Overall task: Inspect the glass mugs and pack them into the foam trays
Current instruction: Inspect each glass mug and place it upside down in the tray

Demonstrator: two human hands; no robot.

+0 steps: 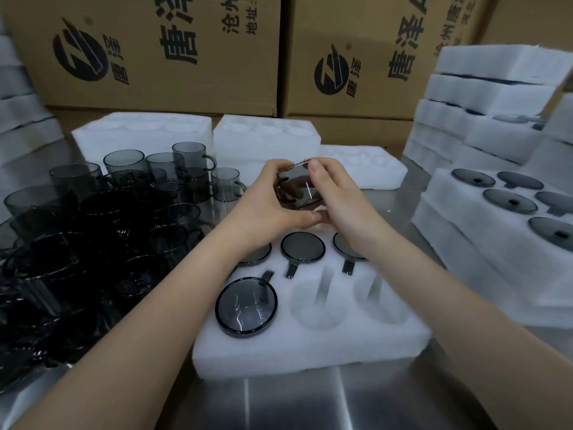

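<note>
The glass mug (299, 189) is being gripped by the left hand (269, 200) and the right hand (339, 197) above the foam tray (310, 346) at the front edge of the desk (294, 405); if slipping, it could be cracked on packed mugs (246, 305).

On the table (310, 405), your foam tray (310, 352) lies at 6 o'clock with four mugs (246, 305) in it. At 9 sit loose mugs (93, 237), at 3 filled trays (465, 231) pile up, at 12 stand boxes (155, 57).

Smoky grey mugs (130, 218); white foam trays (310, 346).
</note>
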